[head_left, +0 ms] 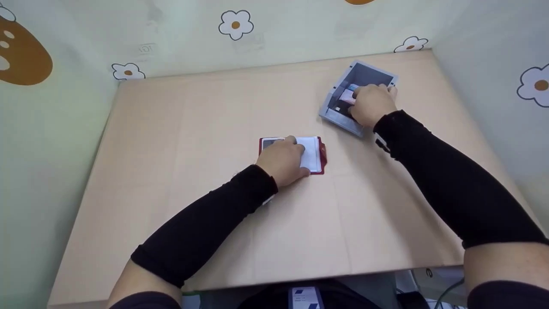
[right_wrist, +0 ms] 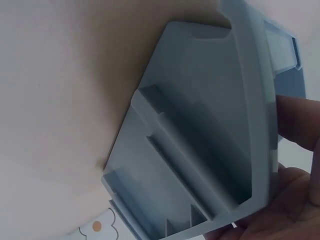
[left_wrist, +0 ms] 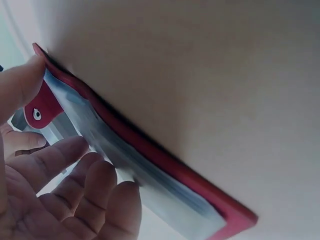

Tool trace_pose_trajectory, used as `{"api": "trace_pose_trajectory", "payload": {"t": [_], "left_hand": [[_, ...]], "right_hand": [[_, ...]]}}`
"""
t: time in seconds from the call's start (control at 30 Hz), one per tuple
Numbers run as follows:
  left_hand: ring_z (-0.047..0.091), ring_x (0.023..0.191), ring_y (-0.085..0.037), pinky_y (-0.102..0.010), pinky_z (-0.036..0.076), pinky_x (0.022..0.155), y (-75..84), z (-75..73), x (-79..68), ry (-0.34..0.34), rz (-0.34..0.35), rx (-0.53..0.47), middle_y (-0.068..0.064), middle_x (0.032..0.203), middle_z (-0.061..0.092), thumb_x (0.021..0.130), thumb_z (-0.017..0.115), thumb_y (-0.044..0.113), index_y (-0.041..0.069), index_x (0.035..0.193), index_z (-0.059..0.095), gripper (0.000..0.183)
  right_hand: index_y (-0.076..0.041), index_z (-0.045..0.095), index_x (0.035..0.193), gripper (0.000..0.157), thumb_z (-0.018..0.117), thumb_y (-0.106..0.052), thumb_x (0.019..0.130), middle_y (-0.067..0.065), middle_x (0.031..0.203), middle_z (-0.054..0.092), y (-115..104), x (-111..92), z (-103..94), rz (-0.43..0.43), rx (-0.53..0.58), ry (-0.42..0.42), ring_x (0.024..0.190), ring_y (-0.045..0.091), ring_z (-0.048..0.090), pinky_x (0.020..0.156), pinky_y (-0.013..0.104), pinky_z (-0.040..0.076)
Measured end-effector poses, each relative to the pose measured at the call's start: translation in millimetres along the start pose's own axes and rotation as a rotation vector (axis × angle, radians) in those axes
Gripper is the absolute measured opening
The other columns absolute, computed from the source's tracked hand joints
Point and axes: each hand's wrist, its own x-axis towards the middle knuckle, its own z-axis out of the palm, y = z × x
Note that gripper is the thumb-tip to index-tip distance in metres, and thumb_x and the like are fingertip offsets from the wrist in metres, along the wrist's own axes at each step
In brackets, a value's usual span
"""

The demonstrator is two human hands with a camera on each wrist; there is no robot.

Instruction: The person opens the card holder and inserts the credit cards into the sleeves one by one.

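Observation:
A red card holder (head_left: 322, 167) lies unfolded on the table, its pale plastic sleeves (head_left: 311, 154) facing up. My left hand (head_left: 281, 161) rests across it. In the left wrist view, the thumb (left_wrist: 22, 85) touches the red cover's edge, and loosely bent fingers (left_wrist: 107, 195) lie over a clear sleeve (left_wrist: 165, 200). A grey plastic box (head_left: 341, 122) stands farther back on the right, with a pinkish card (head_left: 347, 96) and a black item (head_left: 342, 107) inside. My right hand (head_left: 372, 105) reaches over its rim; the fingertips are partly hidden among the contents, so any grip is unclear.
The tan tabletop (head_left: 206, 128) runs back to flower-patterned walls (head_left: 184, 38), with side walls at left and right. Below the table's front edge hangs a badge (head_left: 305, 298) on the person. A cable (head_left: 448, 292) shows at the lower right.

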Motion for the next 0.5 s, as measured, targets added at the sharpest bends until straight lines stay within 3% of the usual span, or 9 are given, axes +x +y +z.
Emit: {"api": "trace_pose_trajectory", "payload": {"t": [0.27, 0.5], "left_hand": [[0.064, 0.110, -0.025, -0.038, 0.053, 0.104, -1.6, -4.6, -1.1, -0.021, -0.005, -0.062, -0.012, 0.128, 0.067, 0.100, 0.068, 0.044, 0.008, 0.128, 0.073, 0.046], [0.067, 0.102, -0.024, -0.040, 0.056, 0.098, 0.1, -3.1, 0.5, 0.028, 0.013, -0.115, -0.011, 0.114, 0.073, 0.104, 0.058, 0.023, 0.009, 0.119, 0.078, 0.028]], "right_hand": [[-0.002, 0.063, 0.141, 0.046, 0.059, -0.027, 0.102, 0.025, 0.139, 0.061, -4.7, -4.9, 4.0, 0.007, 0.075, -0.008, 0.124, 0.046, 0.045, 0.105, 0.062, 0.022], [-0.002, 0.064, 0.139, 0.045, 0.060, -0.026, 0.102, 0.025, 0.140, 0.061, -5.4, -5.7, 5.2, -0.001, 0.107, 0.006, 0.127, 0.047, 0.045, 0.111, 0.065, 0.018]]}}
